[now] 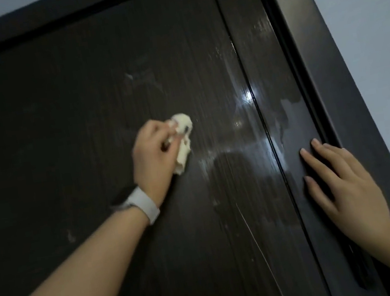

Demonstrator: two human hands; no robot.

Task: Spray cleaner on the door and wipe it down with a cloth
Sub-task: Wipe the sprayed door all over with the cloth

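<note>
A dark brown wood-grain door (pixel 65 121) fills the view. My left hand (pixel 154 151) grips a crumpled cream cloth (pixel 183 137) and holds it against the door's middle panel. A white watch band sits on that wrist. Wet shiny streaks (pixel 242 121) lie on the panel to the right of the cloth. My right hand (pixel 342 185) lies flat with straight fingers on the door's right stile, near the frame. No spray bottle is in view.
The dark door frame (pixel 322 59) runs diagonally along the right side and across the top left. Pale wall (pixel 365 13) shows beyond the frame at the right and upper left.
</note>
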